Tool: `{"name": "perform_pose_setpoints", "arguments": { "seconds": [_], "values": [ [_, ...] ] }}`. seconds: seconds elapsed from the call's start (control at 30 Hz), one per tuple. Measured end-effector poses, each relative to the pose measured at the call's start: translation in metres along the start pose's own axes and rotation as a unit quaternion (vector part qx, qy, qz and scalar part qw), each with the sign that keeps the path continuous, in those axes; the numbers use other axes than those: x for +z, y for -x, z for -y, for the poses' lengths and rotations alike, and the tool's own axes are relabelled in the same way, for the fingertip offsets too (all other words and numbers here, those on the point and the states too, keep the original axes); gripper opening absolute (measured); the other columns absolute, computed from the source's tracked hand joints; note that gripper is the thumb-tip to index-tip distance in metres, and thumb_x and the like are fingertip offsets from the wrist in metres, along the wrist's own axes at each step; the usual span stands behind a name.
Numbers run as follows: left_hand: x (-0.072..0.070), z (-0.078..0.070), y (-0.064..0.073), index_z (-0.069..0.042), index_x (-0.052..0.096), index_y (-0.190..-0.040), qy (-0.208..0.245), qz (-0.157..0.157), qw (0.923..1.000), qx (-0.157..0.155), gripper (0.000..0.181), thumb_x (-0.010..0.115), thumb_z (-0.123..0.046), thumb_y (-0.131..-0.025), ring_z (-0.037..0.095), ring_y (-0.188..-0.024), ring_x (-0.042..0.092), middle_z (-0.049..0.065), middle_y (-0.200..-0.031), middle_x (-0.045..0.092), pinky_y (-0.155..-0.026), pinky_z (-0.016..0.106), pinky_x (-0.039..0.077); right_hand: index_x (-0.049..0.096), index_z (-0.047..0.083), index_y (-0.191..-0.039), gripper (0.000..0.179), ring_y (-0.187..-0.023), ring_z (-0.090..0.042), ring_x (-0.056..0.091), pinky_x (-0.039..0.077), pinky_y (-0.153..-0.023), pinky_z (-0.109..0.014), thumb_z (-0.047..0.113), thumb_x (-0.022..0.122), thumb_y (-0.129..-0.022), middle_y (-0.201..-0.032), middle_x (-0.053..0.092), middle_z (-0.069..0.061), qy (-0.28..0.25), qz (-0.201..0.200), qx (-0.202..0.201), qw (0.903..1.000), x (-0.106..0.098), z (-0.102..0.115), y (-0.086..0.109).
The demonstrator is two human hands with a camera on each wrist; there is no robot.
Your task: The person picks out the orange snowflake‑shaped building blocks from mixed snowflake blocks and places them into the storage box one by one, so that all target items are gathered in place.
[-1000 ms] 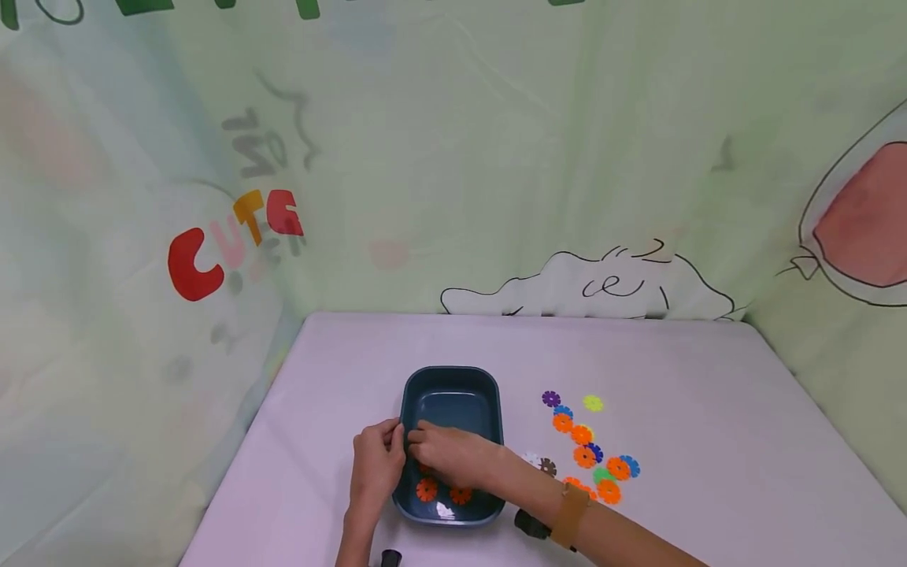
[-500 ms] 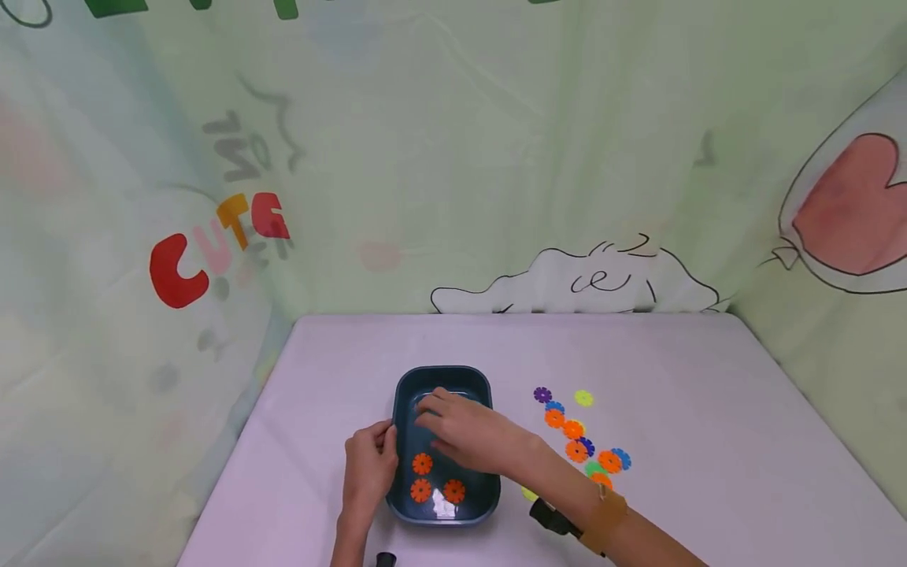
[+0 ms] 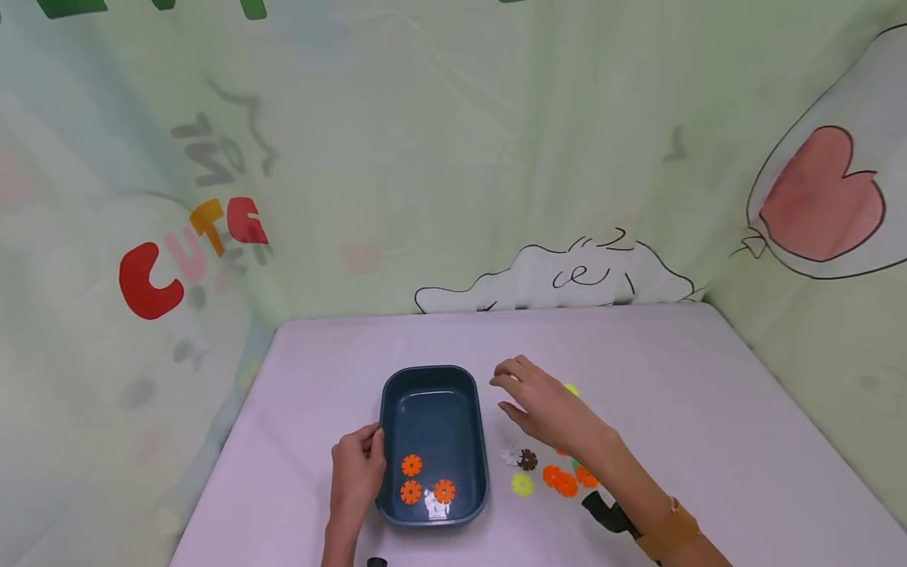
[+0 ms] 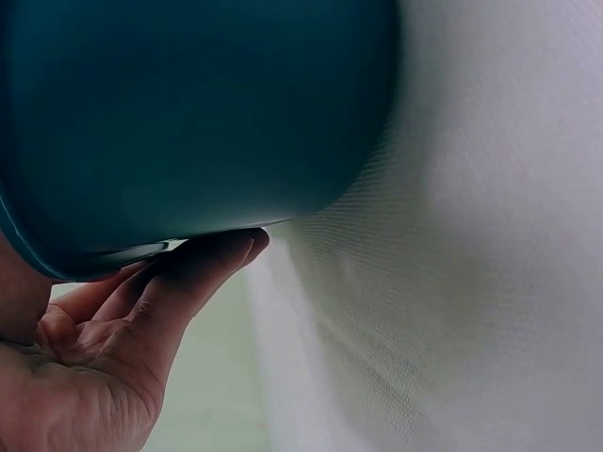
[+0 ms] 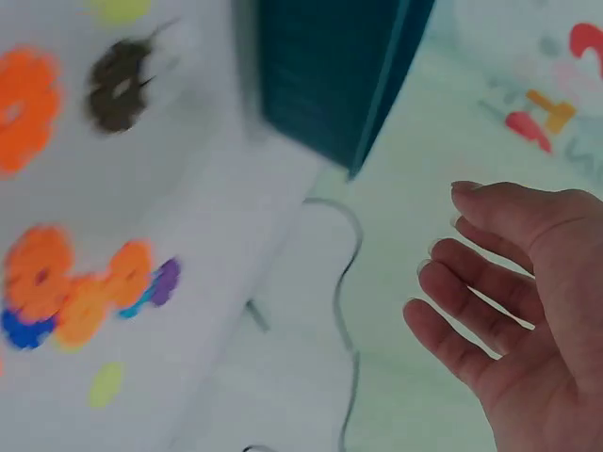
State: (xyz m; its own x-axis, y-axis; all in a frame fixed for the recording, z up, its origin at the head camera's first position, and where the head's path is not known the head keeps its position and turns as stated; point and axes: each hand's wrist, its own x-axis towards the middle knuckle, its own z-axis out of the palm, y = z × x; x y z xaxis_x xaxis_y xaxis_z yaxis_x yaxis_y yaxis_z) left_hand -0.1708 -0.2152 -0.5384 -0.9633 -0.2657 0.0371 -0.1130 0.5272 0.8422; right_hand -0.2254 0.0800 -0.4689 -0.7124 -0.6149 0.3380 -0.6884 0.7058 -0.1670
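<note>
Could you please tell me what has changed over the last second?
The right hand has moved rightward out of the blue tray and is now over the table, fingers apart, nothing visibly held. The three orange discs in the tray, one nearly covered by that hand earlier, now show fully. The left hand still holds the tray's left rim.

Left forearm (image 3: 338,543) near upright in head view; left hand (image 3: 357,468) in pinching grip, fingers bent. Right forearm (image 3: 641,492) slanting in from lower right; right hand (image 3: 544,403) raised, well apart from left, back upward, fingers (image 5: 485,280) loosely bent, thumb spread.
</note>
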Motion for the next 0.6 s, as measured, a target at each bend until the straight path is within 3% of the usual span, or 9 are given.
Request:
{"name": "perform_pose_setpoints", "arguments": {
  "seconds": [0.1,0.3,0.6],
  "values": [
    [-0.002,0.0,0.0,0.013,0.069,-0.132,-0.001,-0.005,1.0,-0.001,0.031,0.063,-0.005,-0.108,0.026,-0.084,0.077,0.025,-0.109,0.079,-0.075,0.036,0.066,0.075,0.0,-0.115,0.035,-0.108,-0.026,0.062,0.063,-0.09,-0.034,0.001,0.091,-0.084,-0.116,0.068,-0.01,0.005,0.002,0.024,0.9997,0.006,-0.016,0.011],
    [-0.003,0.0,0.0,0.013,0.069,-0.131,-0.006,-0.011,0.9999,0.003,0.03,0.063,-0.004,-0.108,0.033,-0.091,0.08,0.026,-0.11,0.079,-0.078,0.039,0.066,0.077,0.0,-0.108,0.032,-0.095,-0.025,0.06,0.063,-0.081,-0.033,0.007,0.095,-0.082,-0.102,0.067,-0.011,0.012,0.043,0.091,0.9948,0.024,-0.04,0.027],
    [0.001,-0.001,-0.002,0.014,0.069,-0.131,0.004,-0.004,1.0,0.002,0.03,0.063,-0.004,-0.107,0.027,-0.084,0.078,0.024,-0.106,0.079,-0.074,0.034,0.066,0.076,-0.003,-0.093,0.03,-0.077,-0.02,0.05,0.052,-0.065,-0.029,0.017,0.096,-0.082,-0.081,0.055,-0.004,0.015,0.089,0.161,0.9828,0.043,-0.065,0.041]
  ]
}}
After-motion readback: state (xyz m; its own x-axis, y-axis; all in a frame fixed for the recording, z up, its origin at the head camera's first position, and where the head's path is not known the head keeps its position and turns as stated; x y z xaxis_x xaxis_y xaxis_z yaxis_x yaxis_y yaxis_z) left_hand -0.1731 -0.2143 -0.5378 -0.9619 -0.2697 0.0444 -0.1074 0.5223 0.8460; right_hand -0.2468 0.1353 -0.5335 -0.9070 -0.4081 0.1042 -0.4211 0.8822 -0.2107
